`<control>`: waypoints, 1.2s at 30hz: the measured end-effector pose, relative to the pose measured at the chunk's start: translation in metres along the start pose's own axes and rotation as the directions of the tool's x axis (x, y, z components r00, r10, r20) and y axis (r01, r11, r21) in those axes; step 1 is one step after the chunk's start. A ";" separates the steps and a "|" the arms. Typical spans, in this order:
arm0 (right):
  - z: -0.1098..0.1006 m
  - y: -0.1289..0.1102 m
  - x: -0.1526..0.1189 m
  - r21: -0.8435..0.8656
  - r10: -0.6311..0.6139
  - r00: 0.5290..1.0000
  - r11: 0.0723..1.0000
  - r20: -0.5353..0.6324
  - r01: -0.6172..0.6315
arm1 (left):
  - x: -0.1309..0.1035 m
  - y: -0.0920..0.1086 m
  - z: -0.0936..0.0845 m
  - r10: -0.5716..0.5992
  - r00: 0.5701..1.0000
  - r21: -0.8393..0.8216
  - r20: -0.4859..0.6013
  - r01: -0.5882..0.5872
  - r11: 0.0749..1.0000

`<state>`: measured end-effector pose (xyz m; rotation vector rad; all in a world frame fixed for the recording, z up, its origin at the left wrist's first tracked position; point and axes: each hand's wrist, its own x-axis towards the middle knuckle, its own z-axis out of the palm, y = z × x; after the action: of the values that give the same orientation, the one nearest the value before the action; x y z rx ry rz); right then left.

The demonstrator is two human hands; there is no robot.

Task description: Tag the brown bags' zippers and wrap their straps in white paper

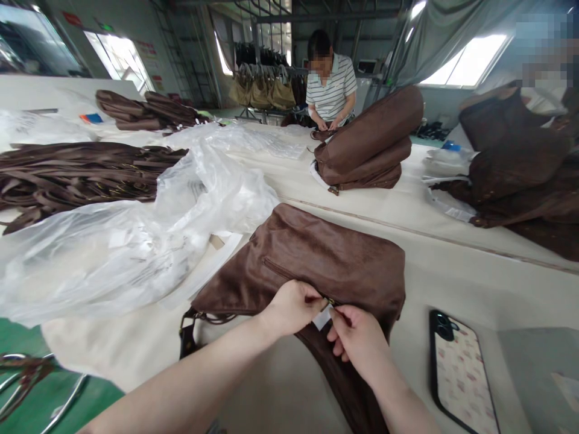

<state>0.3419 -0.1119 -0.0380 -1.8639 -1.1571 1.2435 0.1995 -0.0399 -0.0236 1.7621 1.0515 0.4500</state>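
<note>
A dark brown leather handbag (335, 253) lies flat on the table in front of me, its strap (337, 367) running down toward me. My left hand (294, 307) rests over the bag's lower edge, thumb and fingers pinched at the upper end of a small white slip (322, 318). Close against those fingertips is a brass-coloured zipper pull (332, 301). From the other side my right hand (355, 334) pinches the slip's right edge, its remaining fingers curled. A zipped slit (275, 269) crosses the bag's upper face.
Clear plastic bags (136, 247) and a heap of brown straps (85, 175) lie at left. A phone (464, 374) is at right. Beyond stand stacked brown bags (371, 141) and more brown bags (529, 163). Across the table, a person (332, 84) handles a brown piece.
</note>
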 end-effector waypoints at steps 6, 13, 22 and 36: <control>-0.001 0.001 0.002 -0.024 -0.006 1.000 1.000 -0.017 0.005 | -0.001 0.005 -0.001 0.011 1.000 -0.006 -0.007 -0.011 1.000; 0.000 0.008 0.006 -0.047 0.004 0.999 0.999 -0.040 -0.006 | -0.001 0.004 0.001 0.010 0.997 0.101 -0.071 -0.003 0.995; 0.000 0.006 0.008 0.186 -0.096 0.994 0.977 -0.044 0.102 | -0.010 0.013 0.006 0.222 0.957 0.507 -0.186 -0.100 0.856; -0.003 0.007 0.008 0.448 0.022 1.000 0.894 -0.001 -0.019 | -0.016 0.016 0.005 0.221 0.966 0.411 -0.131 -0.150 0.899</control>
<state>0.3481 -0.1076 -0.0464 -1.5312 -0.7611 1.3784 0.2011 -0.0576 -0.0090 2.2338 1.1625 0.5455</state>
